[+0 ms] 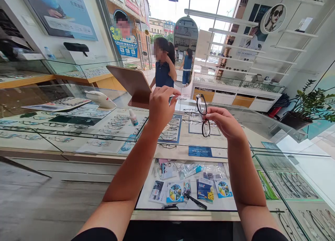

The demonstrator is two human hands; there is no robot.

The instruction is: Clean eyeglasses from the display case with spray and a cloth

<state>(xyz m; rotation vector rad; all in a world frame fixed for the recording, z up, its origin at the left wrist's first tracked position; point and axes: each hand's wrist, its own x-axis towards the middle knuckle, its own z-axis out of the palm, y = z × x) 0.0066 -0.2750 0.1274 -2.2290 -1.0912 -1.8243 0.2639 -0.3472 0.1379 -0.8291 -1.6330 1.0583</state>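
Note:
My right hand [222,121] grips a pair of eyeglasses [201,105] between thumb and fingers. The glasses have dark round rims and are turned on end, one lens above the other. To their left, my left hand [161,104] is raised with its thumb and fingertips drawn together. Something thin and pale shows at those fingertips, too slight to name. Both hands are above the glass counter [180,151], apart from each other. Behind my left hand stands a brown tilted countertop mirror or panel [131,84], seen from its back.
An open drawer [142,202] below holds packets, cards and a black pen [195,201]. Glasses lie in rows inside the glass cases. A small white bottle [133,117] and a white hand-shaped stand [101,99] are left. A person [164,71] stands beyond the counter.

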